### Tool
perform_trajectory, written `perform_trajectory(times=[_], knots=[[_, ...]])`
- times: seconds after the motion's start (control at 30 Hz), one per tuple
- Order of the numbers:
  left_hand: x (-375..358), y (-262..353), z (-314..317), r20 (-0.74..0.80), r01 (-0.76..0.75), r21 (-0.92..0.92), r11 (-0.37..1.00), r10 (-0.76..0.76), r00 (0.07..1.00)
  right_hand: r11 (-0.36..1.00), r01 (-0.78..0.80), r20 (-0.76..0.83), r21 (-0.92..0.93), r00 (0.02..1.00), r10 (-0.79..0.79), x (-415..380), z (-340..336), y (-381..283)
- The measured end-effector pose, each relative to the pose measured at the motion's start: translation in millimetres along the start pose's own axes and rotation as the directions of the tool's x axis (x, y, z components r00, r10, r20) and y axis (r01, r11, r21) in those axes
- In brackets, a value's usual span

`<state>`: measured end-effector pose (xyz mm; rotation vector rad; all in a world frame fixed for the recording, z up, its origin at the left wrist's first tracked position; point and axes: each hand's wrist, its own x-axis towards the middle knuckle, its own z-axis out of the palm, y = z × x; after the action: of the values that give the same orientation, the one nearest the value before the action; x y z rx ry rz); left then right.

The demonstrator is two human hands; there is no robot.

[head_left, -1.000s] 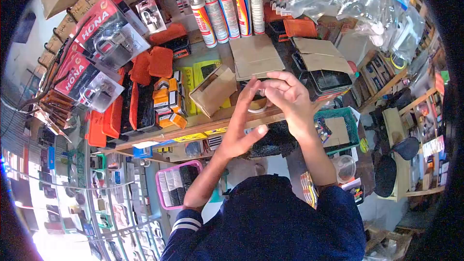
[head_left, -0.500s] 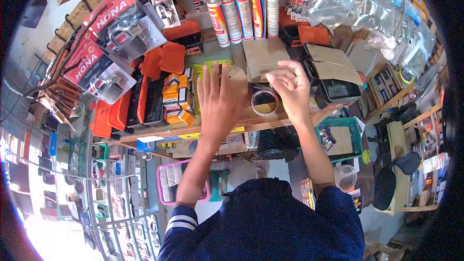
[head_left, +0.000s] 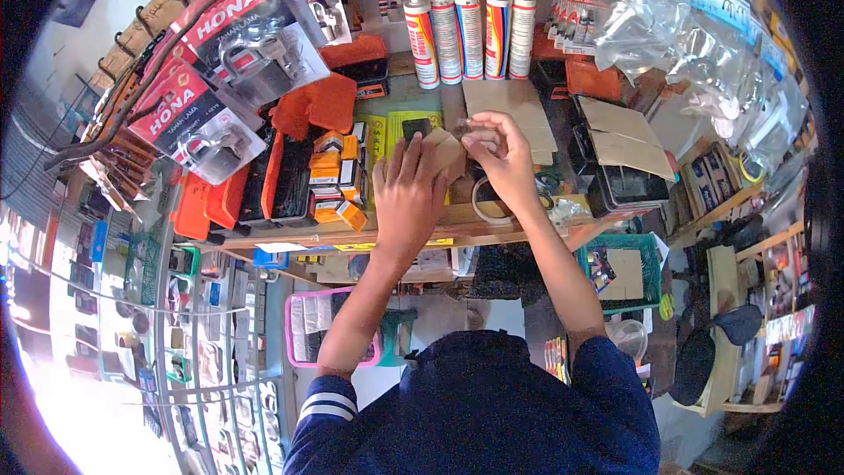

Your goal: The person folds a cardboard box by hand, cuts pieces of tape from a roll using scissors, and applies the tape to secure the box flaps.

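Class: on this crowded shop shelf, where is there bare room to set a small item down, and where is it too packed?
Bare wood shows only along the shelf's front edge, below the left hand and the tape roll. The flat cardboard sheet beyond the right hand is also free. Left of the hands, the small orange boxes crowd it.
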<state>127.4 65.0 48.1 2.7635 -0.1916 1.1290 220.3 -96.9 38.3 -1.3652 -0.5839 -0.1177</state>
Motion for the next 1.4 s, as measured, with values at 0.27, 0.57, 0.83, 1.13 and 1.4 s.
perform_trajectory(times=[0.27,0.57,0.83,1.13,1.4], knots=[[7.1,14.6,-20.9,-0.010,0.108,0.003,0.994,-0.108,0.994,0.998,0.010,0.036,0.061,0.999,-0.012,4.7,4.5,-4.6],[4.7,9.1,-10.8,0.013,0.099,-0.032,0.995,-0.098,0.995,0.985,-0.049,0.057,0.167,0.998,0.040,10.1,2.7,-8.5],[3.7,5.1,-4.5,-0.056,0.044,0.003,0.999,-0.044,0.997,0.983,-0.018,0.054,0.183,0.999,0.008,6.4,1.5,-0.8],[3.8,0.7,4.7,-0.115,0.045,-0.011,0.999,-0.046,0.992,0.994,-0.002,0.054,0.106,0.999,-0.004,2.2,2.1,1.4],[1.5,-3.4,9.8,-0.096,0.056,-0.052,0.997,-0.061,0.994,0.999,-0.013,-0.018,0.044,1.000,0.014,5.2,5.9,-1.3]])
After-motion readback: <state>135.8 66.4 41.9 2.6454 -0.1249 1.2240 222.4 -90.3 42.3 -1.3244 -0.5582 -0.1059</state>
